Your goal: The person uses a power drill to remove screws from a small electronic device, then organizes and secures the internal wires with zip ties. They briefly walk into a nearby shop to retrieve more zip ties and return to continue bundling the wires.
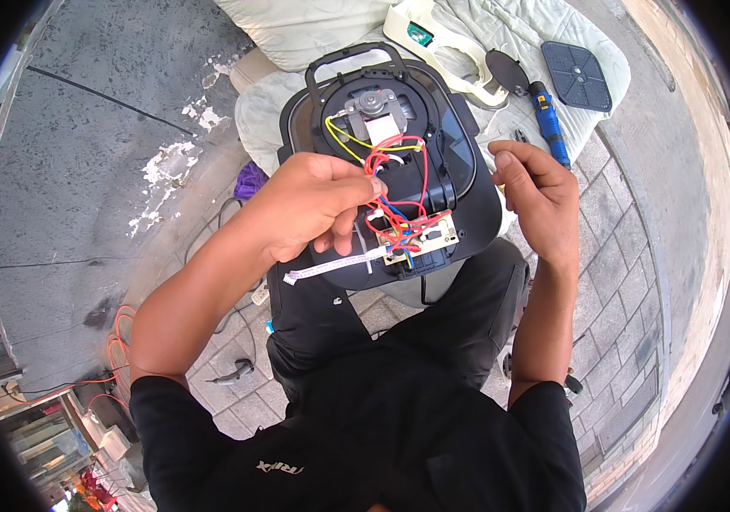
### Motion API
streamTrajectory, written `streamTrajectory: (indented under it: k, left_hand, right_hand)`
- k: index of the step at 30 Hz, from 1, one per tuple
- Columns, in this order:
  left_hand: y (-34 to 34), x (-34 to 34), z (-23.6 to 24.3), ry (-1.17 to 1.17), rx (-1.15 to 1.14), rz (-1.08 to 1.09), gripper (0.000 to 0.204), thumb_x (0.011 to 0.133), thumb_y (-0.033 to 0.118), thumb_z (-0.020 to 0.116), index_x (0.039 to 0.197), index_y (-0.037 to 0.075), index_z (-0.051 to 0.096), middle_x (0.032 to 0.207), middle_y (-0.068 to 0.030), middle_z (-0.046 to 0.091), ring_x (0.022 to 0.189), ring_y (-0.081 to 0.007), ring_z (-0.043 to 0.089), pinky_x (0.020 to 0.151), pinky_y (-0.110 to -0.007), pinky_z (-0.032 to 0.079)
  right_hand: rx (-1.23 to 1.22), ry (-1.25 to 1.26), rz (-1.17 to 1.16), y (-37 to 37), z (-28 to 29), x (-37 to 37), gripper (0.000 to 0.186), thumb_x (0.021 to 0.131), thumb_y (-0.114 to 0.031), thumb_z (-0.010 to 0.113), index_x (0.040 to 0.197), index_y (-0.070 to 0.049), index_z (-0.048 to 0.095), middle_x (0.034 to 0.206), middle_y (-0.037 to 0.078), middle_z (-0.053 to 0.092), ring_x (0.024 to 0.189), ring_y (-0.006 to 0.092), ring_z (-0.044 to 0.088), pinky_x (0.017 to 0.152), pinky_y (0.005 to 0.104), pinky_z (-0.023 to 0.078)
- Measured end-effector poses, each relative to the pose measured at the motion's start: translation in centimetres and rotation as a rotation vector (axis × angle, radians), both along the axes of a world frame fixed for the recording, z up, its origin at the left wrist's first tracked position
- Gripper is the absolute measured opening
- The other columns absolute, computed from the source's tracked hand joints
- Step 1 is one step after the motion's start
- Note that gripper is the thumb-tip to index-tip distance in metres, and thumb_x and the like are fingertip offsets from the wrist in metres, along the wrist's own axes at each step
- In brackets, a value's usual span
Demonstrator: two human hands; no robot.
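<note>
A black appliance (297, 128), its inside bared, lies across my knees. A motor (372, 104) sits in a round housing near its handle. Red, yellow and blue wires (420, 183) run from there to a pale circuit board (442, 243) at the near side. My left hand (322, 200) pinches the red wires between thumb and fingertips above the middle of the appliance. A white ribbon cable (331, 269) with a plug at its end sticks out left from the board. Off the right edge, my right hand (540, 200) is raised with fingers curled against the thumb; what it holds, if anything, is hidden.
On the pale quilted cloth (288, 30) beyond lie a cream plastic housing (433, 43), a round black cover (507, 72), a dark square panel (576, 75) and a blue power screwdriver (548, 124). Cables (241, 316) and an orange cord (118, 341) trail on the ground at left.
</note>
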State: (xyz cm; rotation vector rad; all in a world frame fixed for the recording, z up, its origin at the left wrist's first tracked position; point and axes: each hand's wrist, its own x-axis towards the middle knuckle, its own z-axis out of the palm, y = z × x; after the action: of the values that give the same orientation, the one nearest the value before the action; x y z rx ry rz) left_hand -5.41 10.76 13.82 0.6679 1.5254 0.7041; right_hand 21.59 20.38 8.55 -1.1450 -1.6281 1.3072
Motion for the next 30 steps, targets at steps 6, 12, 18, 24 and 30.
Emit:
streamTrajectory:
  k: [6, 12, 18, 24, 30]
  left_hand:
    - [0.2, 0.0, 0.7, 0.006, -0.080, 0.003, 0.029, 0.097, 0.025, 0.073, 0.104, -0.003, 0.073, 0.054, 0.0001, 0.055, 0.042, -0.0116, 0.056, 0.035, -0.024, 0.034]
    - [0.9, -0.2, 1.4, 0.040, -0.150, -0.041, 0.030, 0.099, 0.026, 0.071, 0.111, -0.002, 0.074, 0.051, 0.0008, 0.054, 0.040, -0.0114, 0.054, 0.035, -0.024, 0.033]
    - [1.0, 0.5, 1.6, 0.107, -0.213, 0.008, 0.032, 0.101, 0.027, 0.073, 0.113, -0.002, 0.075, 0.047, 0.0027, 0.047, 0.035, -0.0115, 0.050, 0.035, -0.027, 0.031]
    - [1.0, 0.5, 1.7, 0.106, -0.217, 0.006, 0.031, 0.101, 0.025, 0.072, 0.114, -0.003, 0.075, 0.047, 0.0029, 0.047, 0.034, -0.0106, 0.047, 0.034, -0.026, 0.032]
    - [0.8, 0.1, 1.4, 0.052, -0.206, 0.013, 0.031, 0.102, 0.024, 0.071, 0.114, -0.004, 0.074, 0.047, 0.0031, 0.046, 0.034, -0.0100, 0.045, 0.034, -0.026, 0.034]
  right_hand:
    - [-0.112, 0.222, -0.484, -3.5, -11.5, 1.2, 0.024, 0.104, -0.019, 0.069, 0.116, 0.001, 0.076, 0.085, -0.005, 0.065, 0.070, 0.0024, 0.051, 0.064, 0.0187, 0.040]
    - [-0.117, 0.126, -0.448, -3.8, -12.4, 1.7, 0.023, 0.104, -0.018, 0.068, 0.114, 0.001, 0.075, 0.083, -0.005, 0.064, 0.074, 0.0028, 0.053, 0.067, 0.0206, 0.044]
    - [-0.052, 0.120, -0.434, -3.5, -12.5, 1.4, 0.022, 0.104, -0.018, 0.067, 0.114, 0.000, 0.075, 0.083, -0.005, 0.065, 0.073, 0.0024, 0.052, 0.066, 0.0200, 0.043]
    - [-0.125, 0.166, -0.412, -3.3, -12.4, 1.7, 0.023, 0.104, -0.018, 0.067, 0.115, 0.000, 0.075, 0.084, -0.005, 0.065, 0.073, 0.0023, 0.052, 0.066, 0.0201, 0.043]
    - [-0.118, 0.150, -0.392, -3.2, -12.3, 1.8, 0.022, 0.104, -0.018, 0.067, 0.114, 0.000, 0.075, 0.083, -0.005, 0.064, 0.073, 0.0024, 0.052, 0.066, 0.0204, 0.043]
